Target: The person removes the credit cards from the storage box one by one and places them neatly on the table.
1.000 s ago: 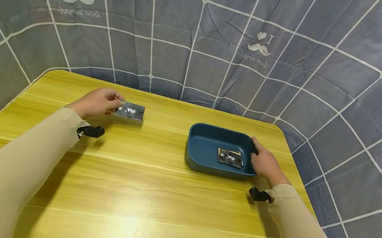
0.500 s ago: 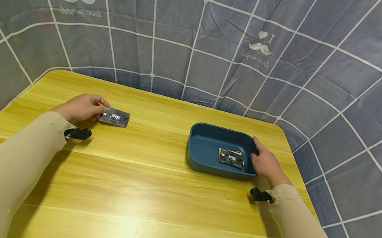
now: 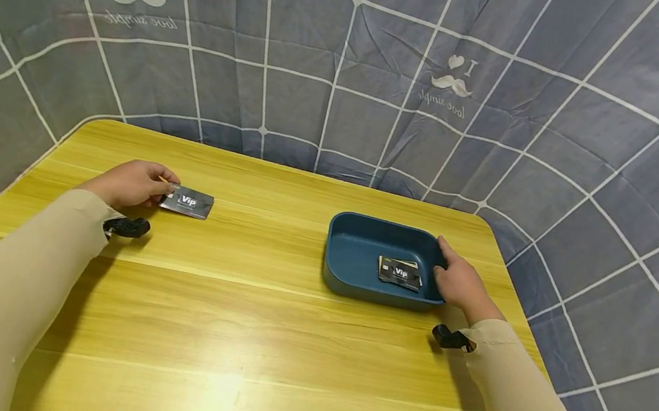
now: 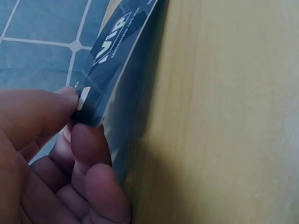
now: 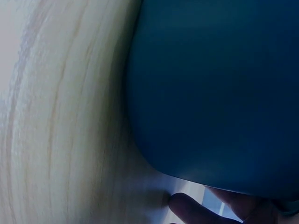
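My left hand (image 3: 131, 183) pinches a black card (image 3: 188, 201) marked "Vip" by its left end. In the left wrist view the thumb lies on the printed face of the card (image 4: 114, 51) beside its gold chip, with fingers behind; the card slants close over the wooden surface. My right hand (image 3: 460, 282) grips the right end wall of a dark blue rectangular bin (image 3: 379, 298). Inside the bin lies a small pile of cards (image 3: 400, 273), a black "Vip" card on top and lighter edges below. The bin's outer side (image 5: 210, 93) fills most of the right wrist view.
The yellow wooden table (image 3: 246, 335) runs under both arms, its back edge near a grey-blue curtain (image 3: 304, 31) with white grid lines. A small black device (image 3: 128, 227) sits at the left wrist and another black device (image 3: 449, 336) at the right.
My left hand has moved left and slightly toward me with the card, and the card has shifted with it. The right hand stays on the bin, which keeps its place.
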A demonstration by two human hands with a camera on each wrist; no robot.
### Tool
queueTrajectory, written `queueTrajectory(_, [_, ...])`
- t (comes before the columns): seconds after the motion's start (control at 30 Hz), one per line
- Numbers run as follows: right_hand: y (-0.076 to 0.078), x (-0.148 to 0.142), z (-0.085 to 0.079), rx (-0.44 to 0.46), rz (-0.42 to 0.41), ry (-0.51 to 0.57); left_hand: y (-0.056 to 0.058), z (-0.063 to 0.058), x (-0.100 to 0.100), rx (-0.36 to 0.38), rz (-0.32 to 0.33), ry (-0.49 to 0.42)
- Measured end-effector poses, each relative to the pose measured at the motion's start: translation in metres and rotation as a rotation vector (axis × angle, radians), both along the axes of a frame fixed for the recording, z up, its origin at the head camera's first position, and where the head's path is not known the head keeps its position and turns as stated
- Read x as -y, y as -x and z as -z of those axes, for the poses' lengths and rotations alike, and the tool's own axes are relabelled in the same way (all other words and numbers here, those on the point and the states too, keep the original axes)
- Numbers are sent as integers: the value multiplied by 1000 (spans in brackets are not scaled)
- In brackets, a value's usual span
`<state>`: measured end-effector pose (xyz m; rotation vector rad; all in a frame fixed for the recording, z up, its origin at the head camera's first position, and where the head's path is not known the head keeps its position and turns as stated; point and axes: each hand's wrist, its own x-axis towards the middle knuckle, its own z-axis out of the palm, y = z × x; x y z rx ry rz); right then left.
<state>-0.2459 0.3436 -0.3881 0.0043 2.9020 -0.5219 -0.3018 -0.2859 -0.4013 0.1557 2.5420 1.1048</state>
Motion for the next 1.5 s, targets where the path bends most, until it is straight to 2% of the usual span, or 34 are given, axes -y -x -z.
queueTrajectory(0.27, [1,-1,1,-11,-4,-10,0,-2,5,-67,14,98])
queueTrajectory(0.5, [2,-2,2,-14,-7,-14,2,-1,15,-77,13,147])
queueTrajectory(0.77, [1,0,-1,-11,-5,-9,2,-3,26,-140,34,265])
queueTrajectory(1.1, [2,0,0,1,3,-5,7,0,30,-87,6,254])
queueTrajectory(1.33, [3,0,0,-2,-1,-8,5,2,26,-31,-49,177])
queueTrajectory(1.5, [2,0,2,-2,2,-5,5,4,26,-51,-51,191])
